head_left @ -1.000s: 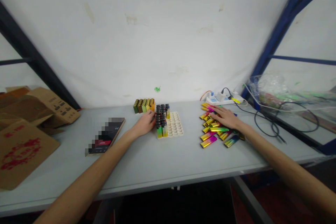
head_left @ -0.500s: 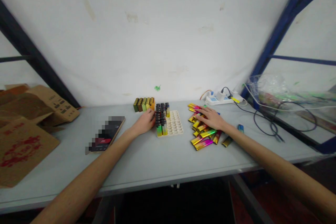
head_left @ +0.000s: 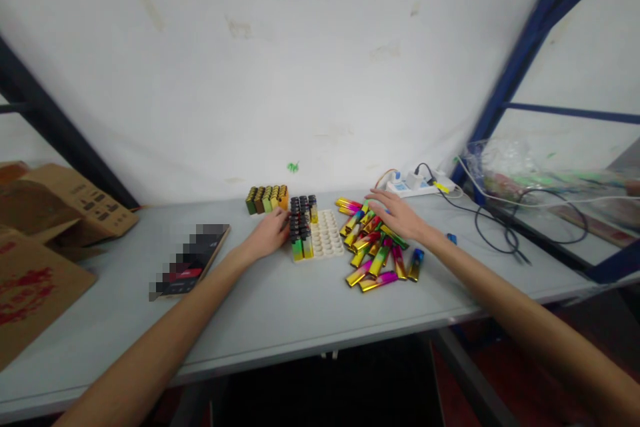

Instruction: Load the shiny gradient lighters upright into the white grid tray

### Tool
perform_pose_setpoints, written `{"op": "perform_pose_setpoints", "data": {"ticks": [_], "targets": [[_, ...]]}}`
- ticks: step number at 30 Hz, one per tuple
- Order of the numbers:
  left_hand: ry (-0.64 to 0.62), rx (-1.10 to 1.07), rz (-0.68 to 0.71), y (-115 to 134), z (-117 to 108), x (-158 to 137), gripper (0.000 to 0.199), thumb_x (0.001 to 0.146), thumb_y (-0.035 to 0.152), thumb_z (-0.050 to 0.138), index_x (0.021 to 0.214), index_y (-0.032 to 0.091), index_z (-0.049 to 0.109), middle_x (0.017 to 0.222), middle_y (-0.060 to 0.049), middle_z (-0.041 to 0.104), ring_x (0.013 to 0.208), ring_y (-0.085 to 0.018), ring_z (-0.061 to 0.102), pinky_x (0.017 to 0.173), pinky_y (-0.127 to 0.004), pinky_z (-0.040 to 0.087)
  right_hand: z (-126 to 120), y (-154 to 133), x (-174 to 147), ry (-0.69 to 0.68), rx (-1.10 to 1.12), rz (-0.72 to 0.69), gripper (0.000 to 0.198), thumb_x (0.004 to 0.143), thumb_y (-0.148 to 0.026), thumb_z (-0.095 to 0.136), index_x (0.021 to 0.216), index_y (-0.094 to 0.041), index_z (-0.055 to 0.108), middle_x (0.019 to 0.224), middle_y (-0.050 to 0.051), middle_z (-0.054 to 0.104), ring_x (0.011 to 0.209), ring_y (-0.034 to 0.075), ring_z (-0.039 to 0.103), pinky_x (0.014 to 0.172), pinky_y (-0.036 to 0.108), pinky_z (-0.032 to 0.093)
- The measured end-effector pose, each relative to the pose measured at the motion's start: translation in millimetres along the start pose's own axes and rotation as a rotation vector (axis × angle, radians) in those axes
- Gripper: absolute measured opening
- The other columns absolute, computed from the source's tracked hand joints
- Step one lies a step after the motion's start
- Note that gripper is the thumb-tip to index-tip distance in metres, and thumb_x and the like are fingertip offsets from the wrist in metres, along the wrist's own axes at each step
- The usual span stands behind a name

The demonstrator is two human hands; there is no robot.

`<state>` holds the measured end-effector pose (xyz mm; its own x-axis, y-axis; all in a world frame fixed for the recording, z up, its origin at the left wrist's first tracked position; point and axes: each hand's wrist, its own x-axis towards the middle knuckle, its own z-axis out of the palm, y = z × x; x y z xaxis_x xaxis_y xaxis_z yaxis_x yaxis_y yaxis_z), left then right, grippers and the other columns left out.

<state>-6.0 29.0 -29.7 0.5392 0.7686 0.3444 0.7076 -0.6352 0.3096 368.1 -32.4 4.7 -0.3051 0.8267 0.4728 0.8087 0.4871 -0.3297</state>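
My left hand (head_left: 271,235) is curled at the left edge of a white tray (head_left: 329,233) with rows of round holes, its fingertips partly hidden by the lighters. Black-topped lighters (head_left: 301,227) stand upright in the tray's left rows; the front ones have green and yellow bodies. To the right of the tray lies a loose pile of shiny lighters or lighter sleeves (head_left: 371,243) in gold, pink, green and blue; their exact kind is hard to tell. Over the back right of this pile my right hand (head_left: 399,215) is spread, fingers stretched, with nothing seen gripped.
Behind my left hand stands a block of upright yellow and green lighters (head_left: 267,200). A phone-like slab (head_left: 197,257), partly blurred, lies left, beside cardboard boxes (head_left: 43,280). A power strip (head_left: 410,185) and black cable (head_left: 507,233) lie back right, near a blue frame post (head_left: 515,90).
My right hand has swept across the pile and lifted toward its back; the pieces have shifted and spread toward the front. My left hand stays by the tray. The view has turned slightly right.
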Motion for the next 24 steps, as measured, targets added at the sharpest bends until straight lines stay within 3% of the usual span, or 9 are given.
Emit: {"op": "perform_pose_setpoints", "data": {"ticks": [5,8,11,17,24], "targets": [[0.000,0.006,0.002,-3.8,2.0,1.5,0.013,0.085,0.019,0.047,0.089,0.018,0.059,0.096,-0.011,0.060,0.092,-0.026,0.059,0.087,-0.042,0.053,-55.8,37.1,-52.8,0.124,-0.007,0.188,0.058,0.104,-0.059,0.031,0.122,-0.018,0.068,0.131,0.015,0.068,0.125,0.031,0.062,0.114,0.047,0.043],[-0.002,0.001,-0.001,-3.6,2.4,2.0,0.012,0.084,0.020,0.048,0.088,0.018,0.058,0.096,-0.011,0.060,0.092,-0.027,0.059,0.087,-0.042,0.053,-53.6,63.8,-90.8,0.138,-0.037,0.335,0.061,0.102,-0.062,0.029,0.119,-0.018,0.068,0.128,0.017,0.069,0.124,0.033,0.061,0.113,0.049,0.043],[0.008,0.005,-0.011,-2.9,3.0,1.9,0.011,0.085,0.020,0.047,0.087,0.018,0.058,0.096,-0.012,0.060,0.091,-0.026,0.059,0.087,-0.042,0.052,-31.8,74.8,-104.5,0.107,-0.035,0.389,0.064,0.101,-0.064,0.028,0.125,-0.018,0.064,0.131,0.019,0.067,0.127,0.034,0.060,0.115,0.053,0.041],[0.011,-0.001,-0.007,-3.0,3.2,1.4,0.010,0.086,0.019,0.049,0.085,0.018,0.058,0.093,-0.010,0.060,0.089,-0.024,0.058,0.085,-0.039,0.052,6.5,51.2,-61.9,0.022,0.088,0.286,0.063,0.103,-0.062,0.027,0.140,-0.020,0.055,0.142,0.016,0.059,0.137,0.030,0.051,0.122,0.049,0.034],[0.015,0.013,0.000,-2.9,6.7,1.1,0.013,0.090,0.019,0.047,0.088,0.017,0.059,0.093,-0.011,0.059,0.089,-0.025,0.058,0.085,-0.039,0.052,33.3,35.1,-17.4,-0.025,0.102,0.232,0.060,0.104,-0.059,0.028,0.144,-0.020,0.052,0.144,0.015,0.057,0.140,0.027,0.048,0.122,0.047,0.033]]}}
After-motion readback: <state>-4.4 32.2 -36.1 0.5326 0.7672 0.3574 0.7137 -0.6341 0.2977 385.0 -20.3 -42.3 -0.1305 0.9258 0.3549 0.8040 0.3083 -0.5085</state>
